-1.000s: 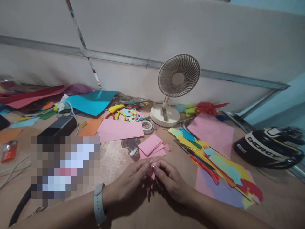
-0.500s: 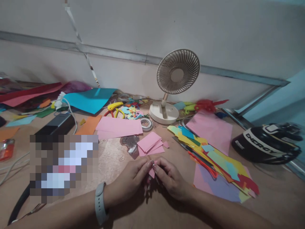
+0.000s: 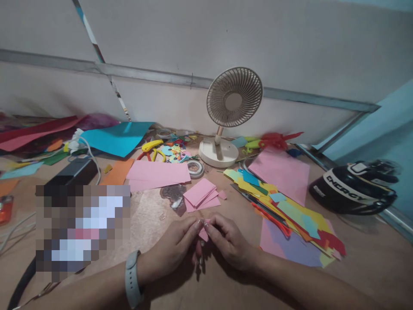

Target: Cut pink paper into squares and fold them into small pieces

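Fingertips of my left hand and my right hand meet at the front middle of the table, both pinching a small pink paper piece. My other fingers are curled beneath it and partly hidden. A light grey watch band circles my left wrist. Just beyond my hands lie folded pink papers, with a small pink scrap beside them. Orange-handled scissors rest on coloured paper strips to the right of my right hand.
Behind stand a white fan, a tape roll and yellow-handled pliers. Pink sheets and a blue sheet lie left of the fan. A black jug is at right; a pixelated area covers the left.
The whole view has shifted slightly, with objects appearing a little farther left. My hands stay together on the pink piece, which shows slightly more between my fingertips.
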`<state>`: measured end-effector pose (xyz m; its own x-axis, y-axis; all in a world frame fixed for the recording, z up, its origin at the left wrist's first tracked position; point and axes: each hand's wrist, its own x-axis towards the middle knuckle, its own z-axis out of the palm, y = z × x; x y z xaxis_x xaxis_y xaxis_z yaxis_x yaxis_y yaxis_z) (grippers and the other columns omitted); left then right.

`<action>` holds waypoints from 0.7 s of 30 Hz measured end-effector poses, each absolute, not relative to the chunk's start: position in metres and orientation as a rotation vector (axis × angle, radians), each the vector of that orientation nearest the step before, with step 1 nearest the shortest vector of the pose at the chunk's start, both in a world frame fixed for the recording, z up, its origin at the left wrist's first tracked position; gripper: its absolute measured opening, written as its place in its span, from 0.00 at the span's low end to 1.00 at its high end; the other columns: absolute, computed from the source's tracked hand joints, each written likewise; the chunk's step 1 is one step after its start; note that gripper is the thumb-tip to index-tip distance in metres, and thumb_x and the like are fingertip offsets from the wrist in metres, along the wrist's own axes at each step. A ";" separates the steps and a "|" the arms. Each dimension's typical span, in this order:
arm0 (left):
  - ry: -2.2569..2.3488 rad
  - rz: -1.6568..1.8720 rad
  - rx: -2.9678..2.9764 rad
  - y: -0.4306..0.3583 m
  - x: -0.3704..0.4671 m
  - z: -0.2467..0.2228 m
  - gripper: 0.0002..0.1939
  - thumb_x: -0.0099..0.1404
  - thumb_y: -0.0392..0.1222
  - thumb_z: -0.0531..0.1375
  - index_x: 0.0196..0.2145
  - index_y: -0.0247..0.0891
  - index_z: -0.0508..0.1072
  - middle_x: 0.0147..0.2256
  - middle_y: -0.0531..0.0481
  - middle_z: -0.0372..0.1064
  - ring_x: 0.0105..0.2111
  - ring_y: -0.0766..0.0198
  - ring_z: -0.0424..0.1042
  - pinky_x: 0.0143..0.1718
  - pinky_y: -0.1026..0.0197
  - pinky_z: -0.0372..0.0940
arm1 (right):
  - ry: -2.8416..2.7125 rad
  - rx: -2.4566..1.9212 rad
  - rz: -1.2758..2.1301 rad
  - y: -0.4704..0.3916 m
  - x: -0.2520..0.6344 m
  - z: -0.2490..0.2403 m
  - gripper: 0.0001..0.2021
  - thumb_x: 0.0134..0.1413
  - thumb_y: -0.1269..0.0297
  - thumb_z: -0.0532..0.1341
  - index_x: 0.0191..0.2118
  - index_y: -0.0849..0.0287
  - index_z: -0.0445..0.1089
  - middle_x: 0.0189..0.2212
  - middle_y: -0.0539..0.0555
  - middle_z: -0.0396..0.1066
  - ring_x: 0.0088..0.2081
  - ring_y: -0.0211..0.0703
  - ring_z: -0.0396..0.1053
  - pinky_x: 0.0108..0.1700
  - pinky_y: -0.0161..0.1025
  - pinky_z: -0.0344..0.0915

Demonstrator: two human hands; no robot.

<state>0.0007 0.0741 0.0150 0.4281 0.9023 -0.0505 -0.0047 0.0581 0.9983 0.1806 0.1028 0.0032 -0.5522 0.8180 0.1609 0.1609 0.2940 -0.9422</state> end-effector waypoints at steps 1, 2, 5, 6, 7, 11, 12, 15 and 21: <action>0.870 0.860 1.288 0.074 0.001 0.015 0.23 0.73 0.59 0.51 0.33 0.37 0.66 0.25 0.52 0.68 0.23 0.66 0.68 0.27 0.64 0.64 | -1.898 -0.874 1.328 0.103 0.181 0.002 0.21 0.68 0.46 0.51 0.32 0.58 0.62 0.26 0.50 0.65 0.28 0.38 0.63 0.31 0.36 0.62; 0.848 0.874 1.232 0.073 0.001 0.014 0.22 0.73 0.59 0.53 0.34 0.36 0.66 0.27 0.51 0.69 0.25 0.66 0.69 0.28 0.64 0.64 | -1.875 -0.879 1.388 0.104 0.181 0.001 0.21 0.68 0.45 0.51 0.33 0.58 0.62 0.25 0.49 0.65 0.26 0.37 0.63 0.30 0.35 0.62; 0.799 0.916 1.079 0.072 0.000 0.013 0.18 0.71 0.56 0.59 0.38 0.37 0.65 0.33 0.50 0.69 0.30 0.65 0.70 0.31 0.63 0.64 | -1.800 -0.896 1.469 0.106 0.183 -0.003 0.21 0.67 0.44 0.53 0.33 0.58 0.62 0.25 0.48 0.64 0.24 0.35 0.61 0.26 0.33 0.59; 0.780 0.925 1.048 0.072 0.000 0.012 0.17 0.70 0.54 0.60 0.41 0.37 0.65 0.34 0.50 0.69 0.32 0.65 0.70 0.33 0.63 0.64 | -1.790 -0.901 1.456 0.106 0.183 -0.004 0.21 0.67 0.44 0.53 0.32 0.58 0.62 0.25 0.48 0.64 0.24 0.35 0.61 0.26 0.33 0.59; 0.766 0.930 1.029 0.072 -0.001 0.012 0.17 0.70 0.53 0.61 0.43 0.38 0.64 0.36 0.50 0.69 0.33 0.65 0.70 0.34 0.62 0.65 | -1.789 -0.903 1.435 0.107 0.184 -0.004 0.21 0.67 0.45 0.53 0.32 0.59 0.62 0.25 0.48 0.63 0.24 0.35 0.60 0.26 0.33 0.59; 0.739 0.927 1.004 0.073 -0.002 0.007 0.17 0.70 0.53 0.61 0.43 0.37 0.66 0.35 0.49 0.69 0.33 0.65 0.70 0.36 0.61 0.65 | -1.843 -0.892 1.317 0.108 0.183 -0.003 0.20 0.68 0.47 0.53 0.32 0.59 0.64 0.27 0.50 0.65 0.28 0.36 0.63 0.31 0.35 0.61; 0.738 0.922 0.997 0.073 -0.003 0.006 0.17 0.70 0.53 0.62 0.43 0.37 0.66 0.34 0.50 0.69 0.32 0.66 0.70 0.34 0.62 0.65 | -1.840 -0.894 1.304 0.108 0.183 -0.003 0.20 0.67 0.48 0.54 0.32 0.59 0.65 0.28 0.50 0.66 0.29 0.37 0.64 0.33 0.36 0.62; 0.728 0.928 0.949 0.072 -0.002 0.004 0.16 0.69 0.53 0.62 0.42 0.37 0.66 0.32 0.51 0.69 0.29 0.68 0.70 0.29 0.66 0.63 | -1.734 -0.880 1.409 0.107 0.182 -0.002 0.16 0.64 0.48 0.59 0.36 0.58 0.65 0.30 0.51 0.68 0.30 0.38 0.66 0.33 0.37 0.64; 0.681 0.979 0.943 0.073 0.001 0.001 0.15 0.69 0.52 0.63 0.39 0.37 0.67 0.32 0.50 0.72 0.29 0.67 0.73 0.27 0.68 0.65 | -1.516 -0.817 1.655 0.105 0.184 0.000 0.22 0.57 0.41 0.63 0.38 0.58 0.64 0.31 0.50 0.67 0.30 0.38 0.67 0.33 0.37 0.65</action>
